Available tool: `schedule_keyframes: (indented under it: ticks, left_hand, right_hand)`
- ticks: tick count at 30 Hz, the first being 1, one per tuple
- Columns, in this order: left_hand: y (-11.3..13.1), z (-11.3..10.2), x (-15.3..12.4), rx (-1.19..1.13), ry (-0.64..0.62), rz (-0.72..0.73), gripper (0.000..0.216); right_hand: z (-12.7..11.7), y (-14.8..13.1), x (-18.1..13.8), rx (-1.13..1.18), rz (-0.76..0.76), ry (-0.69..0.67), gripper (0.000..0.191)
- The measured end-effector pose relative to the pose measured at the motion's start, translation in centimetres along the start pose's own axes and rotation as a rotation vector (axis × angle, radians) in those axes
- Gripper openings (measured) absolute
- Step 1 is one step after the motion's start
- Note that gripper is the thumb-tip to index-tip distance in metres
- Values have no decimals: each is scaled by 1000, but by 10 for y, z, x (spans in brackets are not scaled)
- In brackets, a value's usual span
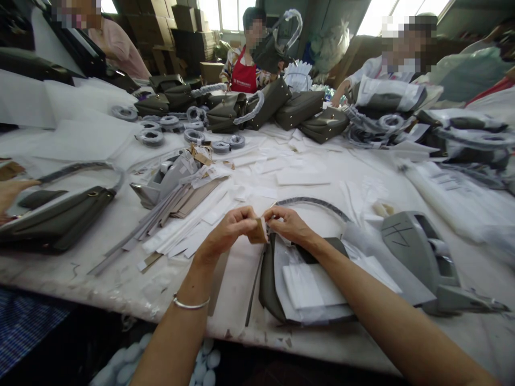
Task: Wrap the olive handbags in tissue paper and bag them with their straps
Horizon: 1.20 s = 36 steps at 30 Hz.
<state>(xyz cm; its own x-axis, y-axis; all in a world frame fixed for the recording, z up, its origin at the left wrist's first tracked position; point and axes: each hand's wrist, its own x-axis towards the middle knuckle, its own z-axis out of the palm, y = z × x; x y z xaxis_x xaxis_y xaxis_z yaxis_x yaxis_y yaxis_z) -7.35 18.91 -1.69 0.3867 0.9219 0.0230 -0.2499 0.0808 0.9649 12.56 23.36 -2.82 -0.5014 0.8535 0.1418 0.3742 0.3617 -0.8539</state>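
My left hand [229, 231] and my right hand [290, 225] meet over the table, both pinching a small tan card piece [259, 231] between their fingertips. Just below them lies a dark olive handbag [269, 279] flat on the table, with white paper sheets [311, 287] on top and its wrapped handle [314, 202] arching behind my right hand. A silver bangle [190, 304] sits on my left wrist.
A grey tape dispenser [418, 252] stands to the right. Strips of card and paper [189, 206] lie left of my hands, another olive bag [56, 217] farther left. Several bags [298, 110] and tape rolls [151, 138] crowd the far side, where three people sit.
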Motion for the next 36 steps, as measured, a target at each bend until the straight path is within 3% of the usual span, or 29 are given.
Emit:
schedule_keyframes:
  ticks: [2,5,11,15,19,21,26,30,36]
  left_hand:
    - [0,1,-3,58,-238,-151,29]
    - [-2,2,-4,85,-312,-241,32]
    - [-3,-9,-4,55,-195,-234,47]
    - [3,-12,0,61,-63,-193,66]
    - [19,-1,17,283,142,-139,48]
    - [25,6,31,441,144,-91,39]
    - [23,9,85,997,151,9,24]
    - [9,8,144,1161,156,18,32]
    - [-17,21,221,1374,57,2,47]
  right_hand:
    - [0,0,1,-65,-52,-24,21]
    - [2,-1,3,-199,-172,-72,15]
    - [6,-3,1,-343,-239,30,11]
    - [3,-1,0,-435,-143,174,28]
    - [1,1,0,-529,12,43,27]
    - [1,2,0,-542,32,5,27]
    - [0,3,1,-518,56,67,39]
    - [0,3,1,-486,42,53,31]
    - [-1,3,2,-444,63,60,27]
